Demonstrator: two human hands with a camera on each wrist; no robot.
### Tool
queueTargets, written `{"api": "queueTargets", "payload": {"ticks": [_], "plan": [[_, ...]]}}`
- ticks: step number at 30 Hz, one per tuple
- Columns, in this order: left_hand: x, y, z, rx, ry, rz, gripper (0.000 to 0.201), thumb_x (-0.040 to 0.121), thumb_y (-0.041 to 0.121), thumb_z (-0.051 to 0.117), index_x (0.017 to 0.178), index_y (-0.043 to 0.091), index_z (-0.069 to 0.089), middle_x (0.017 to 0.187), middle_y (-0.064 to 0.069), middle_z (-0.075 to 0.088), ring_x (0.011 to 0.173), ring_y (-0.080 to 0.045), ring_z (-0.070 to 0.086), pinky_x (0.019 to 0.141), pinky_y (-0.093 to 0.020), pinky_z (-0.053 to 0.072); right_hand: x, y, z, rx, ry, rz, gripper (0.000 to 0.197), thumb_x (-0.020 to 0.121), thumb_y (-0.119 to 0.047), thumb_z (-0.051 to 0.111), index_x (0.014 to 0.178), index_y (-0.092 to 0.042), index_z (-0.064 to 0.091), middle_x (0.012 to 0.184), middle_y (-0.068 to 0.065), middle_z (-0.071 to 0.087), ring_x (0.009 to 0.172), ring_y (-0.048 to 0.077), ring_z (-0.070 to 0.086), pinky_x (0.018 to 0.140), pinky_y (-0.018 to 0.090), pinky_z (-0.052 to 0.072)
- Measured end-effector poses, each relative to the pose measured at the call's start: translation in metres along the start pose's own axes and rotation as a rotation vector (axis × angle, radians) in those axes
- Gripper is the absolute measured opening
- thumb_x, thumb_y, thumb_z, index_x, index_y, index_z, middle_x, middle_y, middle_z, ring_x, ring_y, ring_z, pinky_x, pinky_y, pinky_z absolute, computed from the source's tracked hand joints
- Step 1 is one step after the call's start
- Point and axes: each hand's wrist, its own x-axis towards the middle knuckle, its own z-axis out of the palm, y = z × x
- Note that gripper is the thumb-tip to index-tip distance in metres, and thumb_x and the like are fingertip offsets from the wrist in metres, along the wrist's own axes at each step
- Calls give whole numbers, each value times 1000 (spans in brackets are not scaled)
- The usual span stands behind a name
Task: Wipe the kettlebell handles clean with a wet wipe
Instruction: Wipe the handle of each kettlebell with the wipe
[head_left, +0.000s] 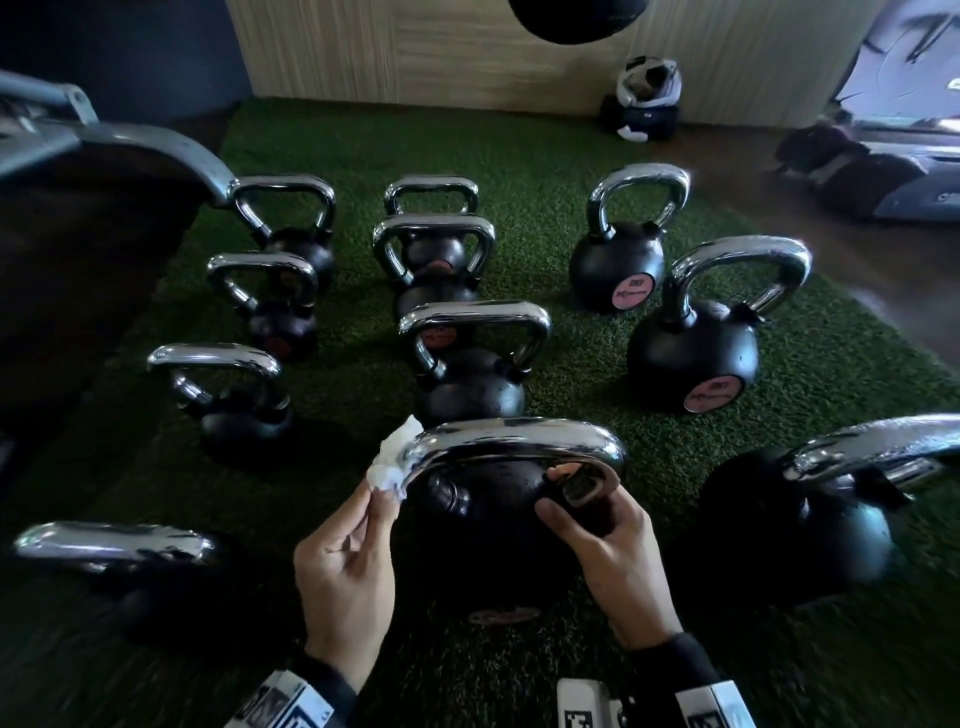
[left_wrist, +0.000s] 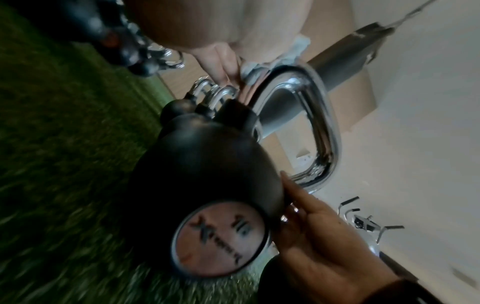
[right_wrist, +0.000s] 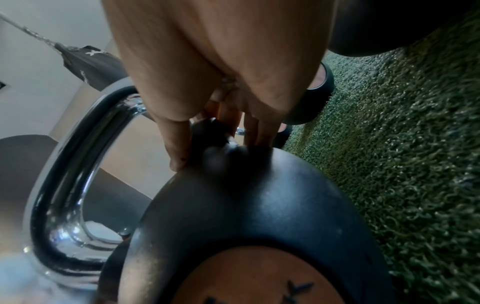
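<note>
Kettlebell handle (head_left: 514, 434): left hand (head_left: 345, 577) presses wipe (head_left: 389, 462).

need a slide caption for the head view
Left hand presses a wet wipe to a kettlebell's chrome handle; right hand steadies it.

Green artificial turf (head_left: 571, 156) covers the floor. Black kettlebells with chrome handles stand upright on it in rough rows, the nearest kettlebell (head_left: 483, 525) in the middle. Bordering dark floor (head_left: 883, 270) carries a bag (head_left: 647, 98) by the wall.
</note>
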Motion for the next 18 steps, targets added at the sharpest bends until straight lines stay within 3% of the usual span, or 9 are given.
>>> {"api": "queueTargets", "payload": {"ticks": [3, 7, 9, 11, 12, 13, 16, 18], "plan": [[-13, -11, 1, 7, -1, -97, 20, 92, 8, 65, 105, 21, 74, 98, 18, 78, 92, -1, 75, 79, -8, 55, 1, 1, -1, -8, 1, 6, 31, 77, -28, 88, 106, -26, 78, 101, -7, 80, 97, 9, 75, 91, 41, 60], [-22, -19, 1, 26, -49, -24, 20, 86, 9, 70, 103, 16, 77, 98, 6, 80, 94, -10, 77, 82, -14, 58, 0, -2, 0, -19, 12, 13, 33, 73, -33, 88, 104, -27, 78, 99, -7, 79, 94, 8, 75, 91, 43, 61], [-18, -22, -3, 46, -89, -13, 5, 89, 24, 78, 88, 19, 81, 85, -2, 80, 80, -15, 75, 73, -23, 58, 0, -3, 0, -39, 22, 17, 35, 71, -36, 88, 103, -27, 78, 98, -7, 79, 93, 8, 75, 90, 44, 61], [-11, -29, -8, 131, -101, 22, 28, 87, 43, 78, 73, 19, 76, 68, -17, 71, 65, -18, 61, 63, -31, 51, 0, -2, -2, -97, 35, 5, 37, 70, -39, 90, 102, -27, 77, 97, -8, 79, 92, 7, 75, 88, 43, 61], [-7, -30, -9, 171, -104, 41, 29, 86, 45, 77, 71, 20, 75, 64, -22, 67, 61, -18, 57, 60, -33, 48, -2, -2, -4, -137, 44, -6, 37, 69, -41, 91, 101, -29, 77, 96, -10, 79, 91, 6, 74, 86, 41, 61], [-3, -27, -8, 200, -112, 61, 27, 88, 41, 77, 71, 21, 75, 61, -21, 64, 58, -17, 54, 58, -33, 47, -6, -3, -6, -177, 51, -18, 37, 69, -43, 92, 100, -30, 77, 96, -12, 78, 90, 4, 74, 85, 37, 61], [16, -21, -2, 315, -155, 120, 14, 85, 34, 76, 74, 28, 78, 50, 2, 58, 46, -8, 47, 46, -32, 41, -24, -3, -14, -309, 76, -79, 32, 65, -43, 95, 89, -34, 74, 90, -20, 76, 87, -1, 71, 78, 19, 56], [34, -18, 8, 364, -176, 95, 23, 85, 40, 78, 75, 20, 79, 56, 4, 66, 45, -4, 51, 47, -25, 42, -39, 0, -19, -441, 77, -146, 30, 64, -40, 95, 84, -34, 74, 87, -20, 72, 89, -3, 68, 76, 9, 50]]}}
